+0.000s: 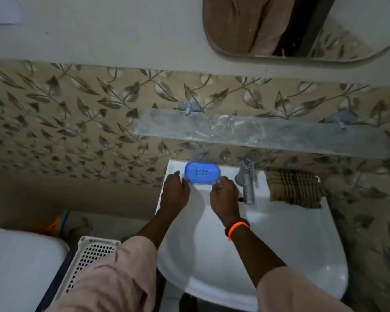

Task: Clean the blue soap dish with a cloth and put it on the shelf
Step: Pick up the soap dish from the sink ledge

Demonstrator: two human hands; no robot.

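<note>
My left hand (175, 188) and right hand (223, 191), fingers loosely spread, touch the blue soap dish (202, 172) at the sink's (279, 255) back edge, cloth (295, 188) beyond the tap (248, 179).

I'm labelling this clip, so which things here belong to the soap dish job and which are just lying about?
Part of the job:
blue soap dish
checked cloth
glass shelf
left hand
right hand

Just lying about:
tap
sink
mirror
white perforated basket

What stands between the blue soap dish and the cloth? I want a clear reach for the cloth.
In the head view, the steel tap stands between the blue soap dish and the checked cloth on the sink's back ledge.
</note>
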